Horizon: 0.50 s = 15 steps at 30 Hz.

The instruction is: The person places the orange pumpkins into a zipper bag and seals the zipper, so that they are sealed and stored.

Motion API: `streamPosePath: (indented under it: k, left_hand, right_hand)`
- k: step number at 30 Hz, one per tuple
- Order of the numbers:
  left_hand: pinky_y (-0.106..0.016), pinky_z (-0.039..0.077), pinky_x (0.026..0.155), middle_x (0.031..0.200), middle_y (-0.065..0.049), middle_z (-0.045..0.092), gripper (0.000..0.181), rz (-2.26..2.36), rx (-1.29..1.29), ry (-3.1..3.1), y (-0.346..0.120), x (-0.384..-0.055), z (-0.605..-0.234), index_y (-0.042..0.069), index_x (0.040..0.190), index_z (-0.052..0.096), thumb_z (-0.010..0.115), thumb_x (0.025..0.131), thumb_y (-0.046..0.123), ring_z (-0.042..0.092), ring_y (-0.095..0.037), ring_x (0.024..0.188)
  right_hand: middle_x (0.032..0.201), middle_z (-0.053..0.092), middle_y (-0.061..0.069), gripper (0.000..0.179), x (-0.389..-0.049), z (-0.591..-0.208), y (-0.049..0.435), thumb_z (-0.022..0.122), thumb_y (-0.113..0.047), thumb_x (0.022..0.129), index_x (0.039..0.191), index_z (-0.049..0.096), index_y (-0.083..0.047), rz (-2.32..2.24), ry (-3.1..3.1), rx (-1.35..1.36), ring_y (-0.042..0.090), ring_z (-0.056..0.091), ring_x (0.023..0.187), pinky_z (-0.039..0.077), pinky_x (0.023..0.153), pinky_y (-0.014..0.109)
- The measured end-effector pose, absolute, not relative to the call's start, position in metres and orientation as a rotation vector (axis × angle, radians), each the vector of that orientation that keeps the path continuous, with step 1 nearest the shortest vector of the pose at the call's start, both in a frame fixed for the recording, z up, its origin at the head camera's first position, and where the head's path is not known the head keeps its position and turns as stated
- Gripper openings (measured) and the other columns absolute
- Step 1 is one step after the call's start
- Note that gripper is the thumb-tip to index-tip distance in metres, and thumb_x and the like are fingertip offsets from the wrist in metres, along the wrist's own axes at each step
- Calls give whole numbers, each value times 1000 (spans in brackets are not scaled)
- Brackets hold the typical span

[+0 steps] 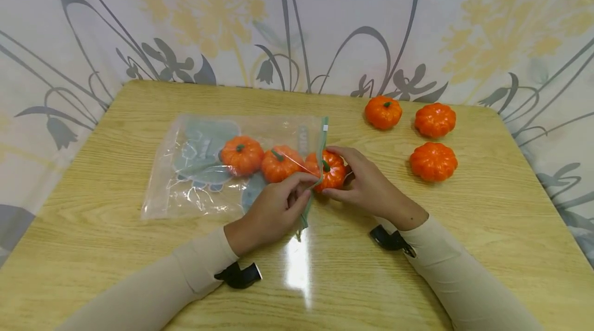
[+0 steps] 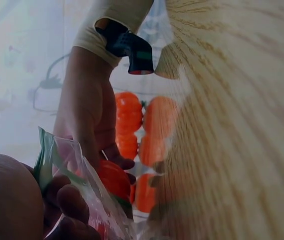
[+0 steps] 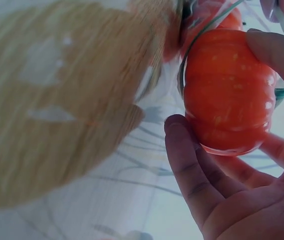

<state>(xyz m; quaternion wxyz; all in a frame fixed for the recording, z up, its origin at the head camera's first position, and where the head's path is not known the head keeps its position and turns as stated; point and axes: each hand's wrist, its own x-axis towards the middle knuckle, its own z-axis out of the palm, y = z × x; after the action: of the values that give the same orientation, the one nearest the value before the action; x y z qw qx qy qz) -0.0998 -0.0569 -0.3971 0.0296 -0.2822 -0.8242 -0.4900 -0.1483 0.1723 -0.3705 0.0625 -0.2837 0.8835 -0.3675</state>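
Observation:
A clear zip bag (image 1: pixel 204 202) with a green edge lies flat on the table, its mouth toward the right. Two orange toy pumpkins, one at the left (image 1: pixel 242 155) and one beside it (image 1: pixel 281 164), are inside. My left hand (image 1: pixel 274 210) pinches the near side of the bag's green edge (image 2: pixel 45 160). In my right hand (image 1: pixel 371 186) a third pumpkin (image 3: pixel 229 92) is held between thumb and fingers. That pumpkin sits right at the bag's mouth, partly behind the green edge in the head view.
Three more pumpkins stand at the back right of the wooden table (image 1: pixel 464 248): one at the rear (image 1: pixel 383 112), one right of it (image 1: pixel 435 120) and one nearer (image 1: pixel 433 162). A patterned cloth (image 1: pixel 315 27) hangs behind the table.

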Motion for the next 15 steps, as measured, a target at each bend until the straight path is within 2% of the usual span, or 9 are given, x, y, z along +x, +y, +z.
streamPosePath:
  k: [10,15]
  left_hand:
    - [-20,44,54,74,6,57,27,-1506,-885,-2517,-57,-99,-396,11,126,59,56,100,9,46,-1,59]
    - [-20,44,54,74,7,56,26,-1492,-905,-2515,-57,-98,-396,11,125,60,58,99,8,46,-1,59]
  right_hand:
    - [147,45,16,83,-149,-373,171,84,-20,82,150,39,-8,-1061,2674,-900,26,57,117,56,88,37]
    - [147,44,16,82,-148,-374,171,83,-22,83,151,39,-9,-1025,2685,-884,28,56,120,55,92,40]
